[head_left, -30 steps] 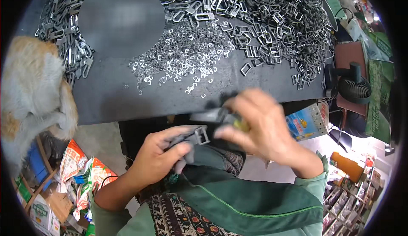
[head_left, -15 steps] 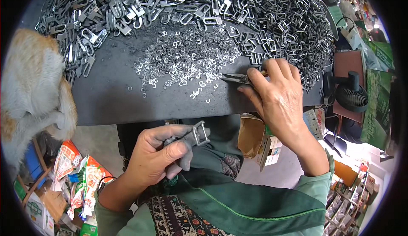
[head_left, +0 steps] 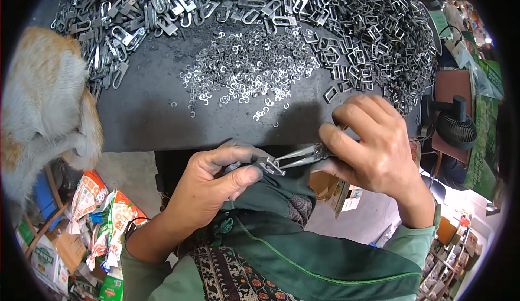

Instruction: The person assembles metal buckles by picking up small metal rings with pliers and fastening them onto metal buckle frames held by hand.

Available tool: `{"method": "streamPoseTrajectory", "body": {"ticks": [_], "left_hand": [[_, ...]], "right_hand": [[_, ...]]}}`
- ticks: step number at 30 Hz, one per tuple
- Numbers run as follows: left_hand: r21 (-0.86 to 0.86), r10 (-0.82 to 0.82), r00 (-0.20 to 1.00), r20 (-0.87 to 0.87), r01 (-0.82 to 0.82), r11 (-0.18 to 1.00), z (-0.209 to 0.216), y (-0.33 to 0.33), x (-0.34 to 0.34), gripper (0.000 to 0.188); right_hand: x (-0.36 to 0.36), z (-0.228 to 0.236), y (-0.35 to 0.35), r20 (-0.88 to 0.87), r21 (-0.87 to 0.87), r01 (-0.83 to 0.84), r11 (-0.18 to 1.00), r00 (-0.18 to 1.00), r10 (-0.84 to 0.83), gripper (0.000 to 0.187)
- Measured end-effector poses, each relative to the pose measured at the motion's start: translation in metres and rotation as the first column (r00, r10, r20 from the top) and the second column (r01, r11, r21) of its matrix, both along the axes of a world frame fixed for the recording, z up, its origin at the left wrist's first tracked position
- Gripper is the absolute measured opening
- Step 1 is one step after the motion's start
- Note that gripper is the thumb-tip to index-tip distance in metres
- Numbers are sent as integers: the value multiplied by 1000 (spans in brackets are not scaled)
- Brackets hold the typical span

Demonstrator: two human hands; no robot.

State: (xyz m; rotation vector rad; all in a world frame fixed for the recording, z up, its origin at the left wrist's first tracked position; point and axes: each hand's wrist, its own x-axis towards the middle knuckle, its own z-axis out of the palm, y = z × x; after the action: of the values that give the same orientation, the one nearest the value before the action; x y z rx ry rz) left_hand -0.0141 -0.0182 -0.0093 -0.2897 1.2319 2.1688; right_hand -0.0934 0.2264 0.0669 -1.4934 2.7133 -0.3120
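You bring the tips of the pliers (head_left: 303,157) in your right hand (head_left: 378,148) to the small metal frame (head_left: 272,166) in your left hand (head_left: 216,186)

Your left thumb and fingers are clamped on the frame, above your lap, just before the near edge of the dark surface (head_left: 146,125); your right hand is closed around the pliers, but I cannot tell if their tips grip anything. On the surface lie many small open rings (head_left: 249,68), with rectangular frames (head_left: 387,41) to the right and long looped clips (head_left: 168,8) behind
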Motion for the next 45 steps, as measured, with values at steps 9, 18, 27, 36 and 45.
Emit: {"method": "streamPoseTrajectory", "body": {"ticks": [9,18,27,36,45], "left_hand": [[141,11,996,88,-23,990,0,3,2,16],[-16,31,989,-148,-33,999,-5,11,11,17],[-34,-1,990,-138,-4,999,-5,16,19,17],[-58,71,992,105,-65,996,-61,-7,38,34],[-71,-163,985,-49,159,985,-86,4,40,22]], "right_hand": [[0,5,-6,5,2,1,1000,1000,-1,36],[15,-1,-4,-14,-37,45,998,999,-45,34],[49,-6,6,97,45,197,979,975,-200,37],[19,-46,34,29,-181,469,864,881,-472,30],[-4,-53,46,-41,-71,485,871,871,-489,31]]}}
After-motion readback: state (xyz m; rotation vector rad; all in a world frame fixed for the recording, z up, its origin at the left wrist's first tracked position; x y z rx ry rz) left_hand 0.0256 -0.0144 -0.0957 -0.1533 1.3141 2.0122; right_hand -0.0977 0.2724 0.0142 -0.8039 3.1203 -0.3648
